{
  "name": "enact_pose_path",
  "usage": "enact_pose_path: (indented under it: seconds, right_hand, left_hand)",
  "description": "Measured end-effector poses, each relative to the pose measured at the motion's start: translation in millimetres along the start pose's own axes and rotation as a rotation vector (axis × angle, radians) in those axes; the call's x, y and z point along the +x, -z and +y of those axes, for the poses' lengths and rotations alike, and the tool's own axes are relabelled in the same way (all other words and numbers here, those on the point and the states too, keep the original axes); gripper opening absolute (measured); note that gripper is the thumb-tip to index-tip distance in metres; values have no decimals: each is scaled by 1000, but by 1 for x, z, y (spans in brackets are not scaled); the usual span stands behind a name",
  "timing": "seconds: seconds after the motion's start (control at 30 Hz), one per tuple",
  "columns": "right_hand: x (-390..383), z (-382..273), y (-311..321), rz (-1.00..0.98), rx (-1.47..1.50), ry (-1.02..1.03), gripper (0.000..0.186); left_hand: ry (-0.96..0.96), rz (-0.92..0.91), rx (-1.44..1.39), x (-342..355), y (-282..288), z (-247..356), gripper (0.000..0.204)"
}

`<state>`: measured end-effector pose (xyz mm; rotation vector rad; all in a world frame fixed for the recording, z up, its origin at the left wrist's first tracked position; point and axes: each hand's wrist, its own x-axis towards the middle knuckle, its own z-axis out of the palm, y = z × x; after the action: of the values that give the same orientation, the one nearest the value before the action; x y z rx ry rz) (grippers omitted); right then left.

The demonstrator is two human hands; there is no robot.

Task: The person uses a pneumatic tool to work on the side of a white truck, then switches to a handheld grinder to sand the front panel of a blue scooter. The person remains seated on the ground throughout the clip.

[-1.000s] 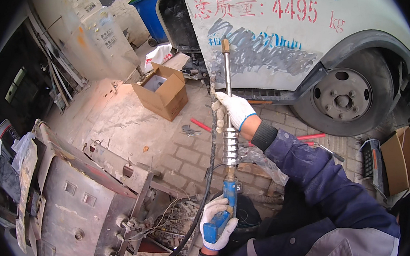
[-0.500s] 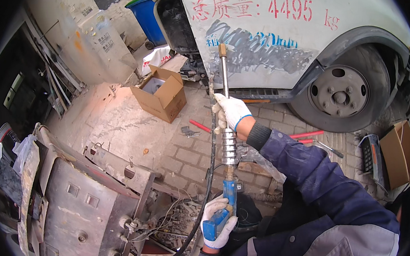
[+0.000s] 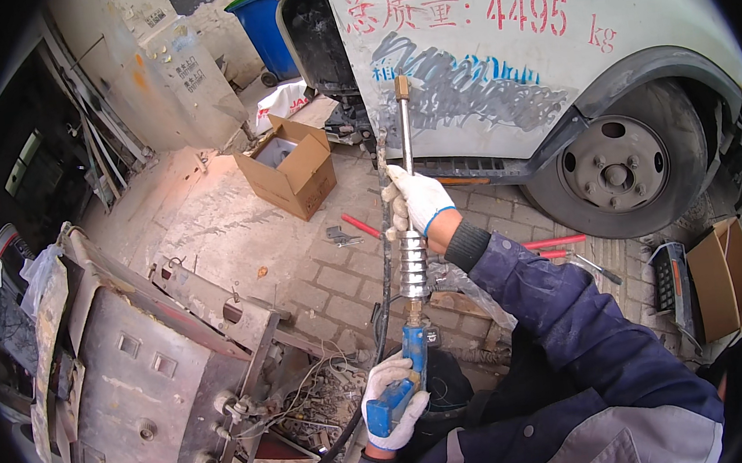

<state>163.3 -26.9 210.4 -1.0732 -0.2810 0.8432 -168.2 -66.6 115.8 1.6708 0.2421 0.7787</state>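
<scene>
A slide-hammer dent puller stands nearly upright before me, with a blue pistol handle, a ribbed metal weight and a long steel rod ending in a brass-coloured tip. My left hand, in a white knit glove, is wrapped round the blue handle at the lower end. Higher up, my right hand, gloved the same way, closes round the rod and the top of the weight. A thick black cable runs alongside the tool. The tip overlaps a white vehicle door in view; whether they touch I cannot tell.
At the left stands a battered metal machine with loose wires. An open cardboard box sits on the paving. Red-handled tools lie near the wheel. Another box stands at right, and a blue bin behind.
Almost nothing differs. Both hands keep their grip, and the tool shifts only very slightly in the view.
</scene>
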Motion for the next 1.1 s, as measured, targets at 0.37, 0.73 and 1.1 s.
enact_pose_path:
  seconds: [0.37,0.73,1.1]
  right_hand:
    - [-18,17,23,-217,140,-143,19]
    - [-37,45,19,-155,277,-182,17]
    - [-10,-24,-2,-92,236,-13,30]
  left_hand:
    - [-43,-5,-16,-6,-7,-8,53]
    - [20,68,-230,-19,-9,-5,47]
    - [37,44,-5,-17,-9,-9,49]
